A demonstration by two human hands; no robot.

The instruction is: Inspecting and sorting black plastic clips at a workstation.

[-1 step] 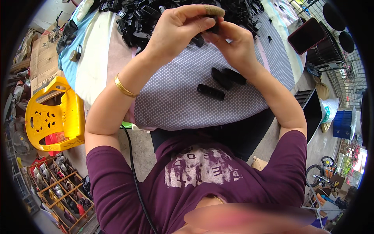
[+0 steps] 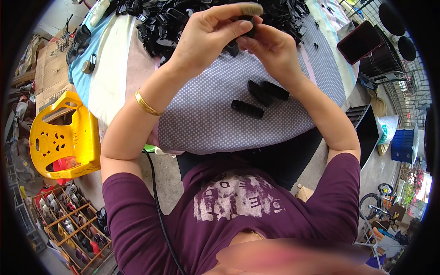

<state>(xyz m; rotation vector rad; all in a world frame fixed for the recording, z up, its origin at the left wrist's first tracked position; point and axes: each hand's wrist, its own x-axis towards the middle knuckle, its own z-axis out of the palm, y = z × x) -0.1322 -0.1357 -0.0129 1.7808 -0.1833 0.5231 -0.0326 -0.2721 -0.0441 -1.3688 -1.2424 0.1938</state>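
My left hand [image 2: 208,34] and my right hand [image 2: 270,48] meet above the far part of the table, both pinching one small black plastic part [image 2: 250,25] between the fingertips. A gold bangle [image 2: 146,104] sits on my left wrist. Just behind the hands lies a big pile of black plastic parts [image 2: 178,18]. On the grey dotted cloth [image 2: 206,119] below my right wrist lie three separate black pieces: one alone [image 2: 247,109] and two touching each other [image 2: 268,90].
A yellow plastic chair [image 2: 64,137] stands to the left of the table, with a wooden rack of several small items [image 2: 68,224] below it. A red phone [image 2: 360,41] lies at the table's right edge. A black cable [image 2: 158,201] hangs down past my chest. A blue crate [image 2: 403,144] stands far right.
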